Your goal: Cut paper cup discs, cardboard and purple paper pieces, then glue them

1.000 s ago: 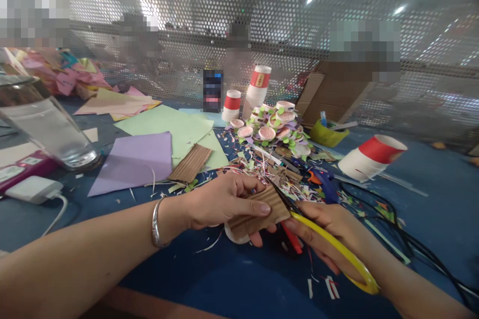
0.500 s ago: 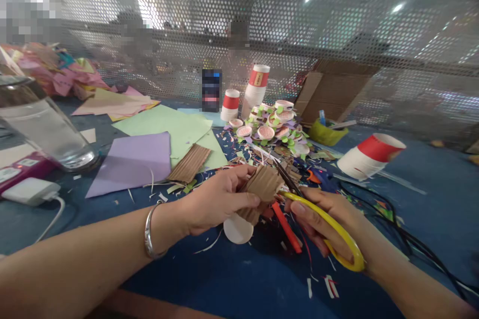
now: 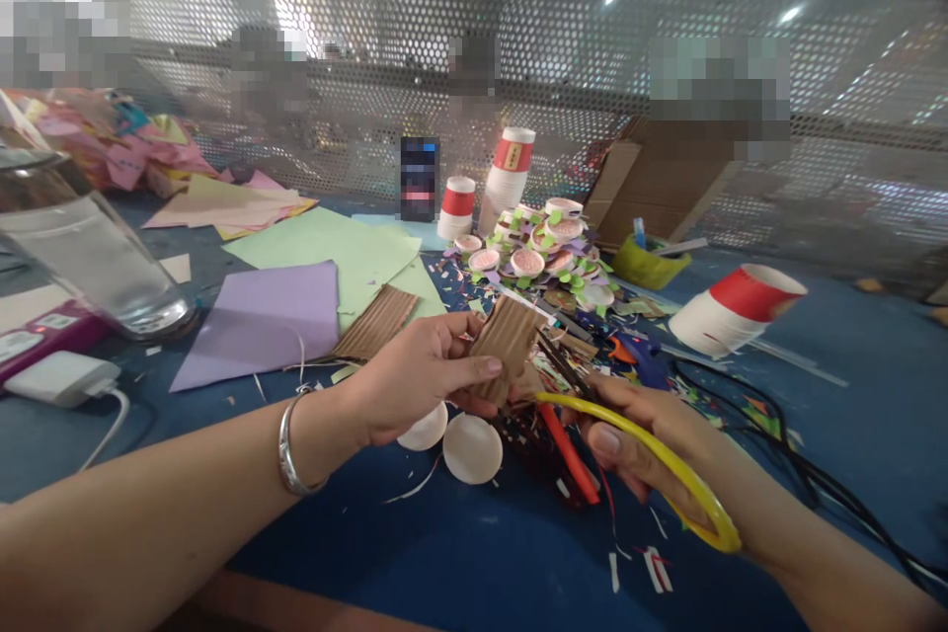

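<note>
Between the thumb and fingers of my left hand [image 3: 436, 365] is a small piece of corrugated cardboard [image 3: 511, 336], its ridges facing up. My right hand [image 3: 652, 425] grips a pair of scissors with yellow handles [image 3: 652, 444]. Their dark blades [image 3: 561, 360] point up and left, just right of the cardboard and apart from it. Below my left hand lie two white paper discs [image 3: 472, 449] on the blue table. A red stick-like tool [image 3: 569, 454] lies under the scissors. Another strip of corrugated cardboard [image 3: 377, 321] rests left of my left hand.
Paper scraps surround a pile of small decorated paper rounds [image 3: 527, 262]. Paper cups [image 3: 737, 311] stand right and behind. Purple paper [image 3: 259, 321] and green paper [image 3: 326, 252] lie left, near a glass of water [image 3: 96, 247]. Black cables [image 3: 785, 454] run along the right.
The cardboard has turned more upright and moved slightly left in my left hand, away from the blades. The scissors have shifted a little down. A second white disc now shows.
</note>
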The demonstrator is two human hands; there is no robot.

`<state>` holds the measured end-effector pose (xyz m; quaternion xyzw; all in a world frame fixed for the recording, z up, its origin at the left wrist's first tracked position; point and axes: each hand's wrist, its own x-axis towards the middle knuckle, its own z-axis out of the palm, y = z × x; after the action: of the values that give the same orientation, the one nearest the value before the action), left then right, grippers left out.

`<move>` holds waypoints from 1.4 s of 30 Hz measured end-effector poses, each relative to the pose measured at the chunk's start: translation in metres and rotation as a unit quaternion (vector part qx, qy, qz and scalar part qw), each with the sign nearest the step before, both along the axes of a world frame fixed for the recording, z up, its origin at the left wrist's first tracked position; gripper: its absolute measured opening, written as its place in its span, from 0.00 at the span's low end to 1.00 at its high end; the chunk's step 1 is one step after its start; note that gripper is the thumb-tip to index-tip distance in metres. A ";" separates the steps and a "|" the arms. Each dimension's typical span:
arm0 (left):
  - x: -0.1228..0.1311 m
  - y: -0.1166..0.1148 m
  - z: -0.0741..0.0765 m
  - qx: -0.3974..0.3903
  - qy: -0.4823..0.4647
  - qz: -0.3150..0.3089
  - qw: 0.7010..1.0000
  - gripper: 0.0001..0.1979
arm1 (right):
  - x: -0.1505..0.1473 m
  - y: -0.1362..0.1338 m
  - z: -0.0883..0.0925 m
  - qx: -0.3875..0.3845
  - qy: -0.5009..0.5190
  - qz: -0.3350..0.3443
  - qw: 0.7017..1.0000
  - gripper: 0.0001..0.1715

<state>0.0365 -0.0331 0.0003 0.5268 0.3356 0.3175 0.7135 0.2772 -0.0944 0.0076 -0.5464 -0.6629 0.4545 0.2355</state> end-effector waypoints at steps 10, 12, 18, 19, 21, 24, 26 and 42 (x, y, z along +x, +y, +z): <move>0.002 0.002 -0.001 0.000 -0.024 0.026 0.999 0.08 | -0.001 0.001 -0.002 0.033 -0.036 0.021 0.999 0.33; 0.003 0.000 0.000 -0.007 -0.026 0.016 1.000 0.09 | -0.002 0.000 -0.002 0.035 -0.024 0.031 0.999 0.34; 0.006 -0.004 -0.002 -0.018 -0.020 -0.003 1.000 0.12 | -0.003 0.000 0.000 0.016 -0.035 0.052 0.998 0.33; 0.006 -0.004 -0.002 -0.017 -0.020 -0.007 1.000 0.12 | -0.003 0.000 0.000 0.021 -0.037 0.055 0.998 0.33; 0.006 -0.004 -0.003 -0.016 -0.022 -0.014 1.000 0.11 | -0.003 0.001 0.000 0.028 -0.040 0.057 0.997 0.32; 0.007 -0.005 -0.003 -0.017 -0.015 -0.027 0.999 0.09 | -0.004 0.000 0.001 0.032 -0.044 0.059 0.997 0.30; 0.007 -0.005 -0.002 -0.016 -0.008 -0.034 0.999 0.08 | -0.006 -0.001 0.003 0.029 -0.039 0.062 0.997 0.28; 0.005 -0.007 0.005 -0.022 -0.021 -0.052 0.998 0.10 | -0.003 -0.002 0.002 0.041 -0.043 0.077 0.995 0.23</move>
<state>0.0413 -0.0403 0.0049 0.5212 0.2990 0.2838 0.7472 0.2738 -0.0960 0.0094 -0.5028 -0.7305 0.4197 0.1935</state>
